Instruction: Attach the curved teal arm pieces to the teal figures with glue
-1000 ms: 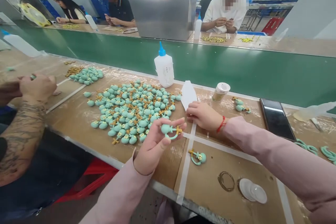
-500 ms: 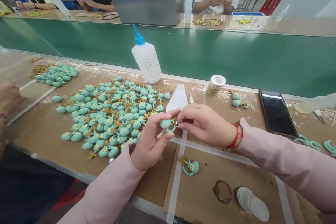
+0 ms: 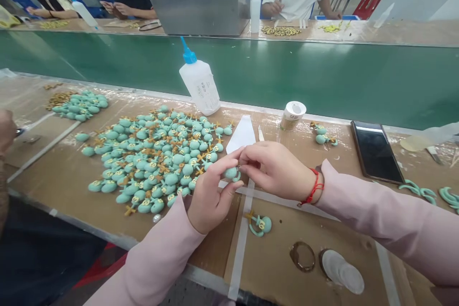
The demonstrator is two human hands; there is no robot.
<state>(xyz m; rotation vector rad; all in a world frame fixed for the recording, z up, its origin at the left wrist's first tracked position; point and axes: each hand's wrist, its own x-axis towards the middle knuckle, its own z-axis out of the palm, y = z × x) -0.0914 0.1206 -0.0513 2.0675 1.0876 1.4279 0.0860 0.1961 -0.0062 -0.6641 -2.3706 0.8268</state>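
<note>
Between the thumb and fingers of my left hand (image 3: 211,196) is a small teal figurine (image 3: 232,173) with a rounded head. My right hand (image 3: 272,169), with a red string at the wrist, pinches at the figurine's right side; whatever its fingertips hold is hidden. Below the hands, another teal figurine (image 3: 261,224) with a curved arm and a brown cross-shaped part lies on the cardboard. Left of my hands spreads a large pile of teal figurines (image 3: 170,179) with yellow eyes and brown parts.
A white glue bottle (image 3: 201,86) leans behind the pile. Further right are a tape roll (image 3: 293,115), a phone (image 3: 376,153) and curved teal pieces (image 3: 418,190). White discs (image 3: 342,271) lie near the front. A co-worker's hand (image 3: 6,130) is at far left; others sit across the green belt (image 3: 287,76).
The figurine has turned in my fingers, and less of its brown part shows. Both hands stay close together. Across the belt, the person in white has lowered and parted their hands.
</note>
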